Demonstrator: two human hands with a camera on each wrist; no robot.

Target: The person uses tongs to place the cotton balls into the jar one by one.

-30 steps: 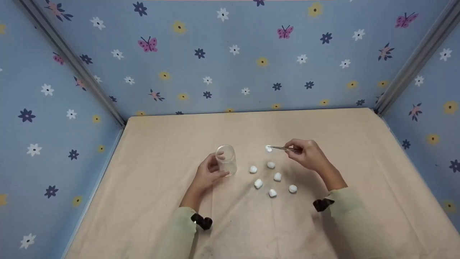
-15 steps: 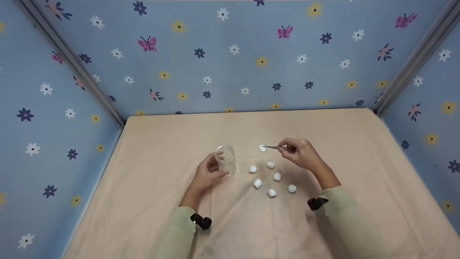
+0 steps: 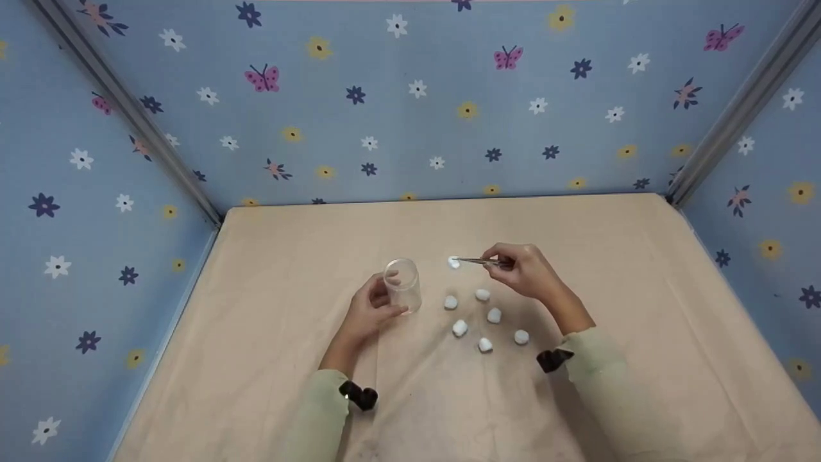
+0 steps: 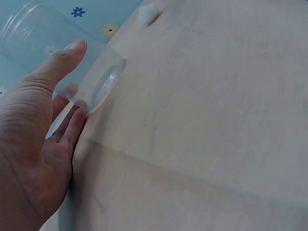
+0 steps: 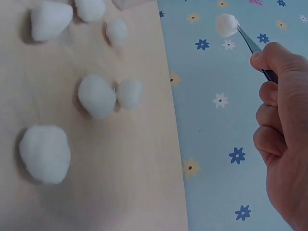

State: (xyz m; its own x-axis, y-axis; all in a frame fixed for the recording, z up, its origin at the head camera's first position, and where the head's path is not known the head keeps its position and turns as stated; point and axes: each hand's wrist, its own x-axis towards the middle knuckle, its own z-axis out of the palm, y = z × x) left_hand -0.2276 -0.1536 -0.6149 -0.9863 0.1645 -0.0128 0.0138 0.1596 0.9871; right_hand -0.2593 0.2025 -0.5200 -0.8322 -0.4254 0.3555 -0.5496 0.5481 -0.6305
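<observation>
My left hand (image 3: 372,308) holds a clear plastic cup (image 3: 404,289) upright on the table, thumb on the near side and fingers behind it. In the left wrist view the thumb lies across the cup (image 4: 91,62). My right hand (image 3: 523,269) pinches metal tweezers (image 3: 474,260) pointing left. At their tips is a white cotton ball (image 3: 454,262), held above the table to the right of the cup. The right wrist view shows the cotton ball (image 5: 226,25) gripped by the tweezers (image 5: 250,41), with the other fingers curled into the palm.
Several more cotton balls lie loose on the beige cloth between the hands, among them a cotton ball (image 3: 451,302) nearest the cup and a cotton ball (image 3: 521,337) farthest right. Blue flowered panels (image 3: 410,96) stand around the table's back and sides.
My right hand has moved left, bringing the tweezers and their cotton ball closer to the cup. The left hand, the cup and the loose cotton balls stay in place.
</observation>
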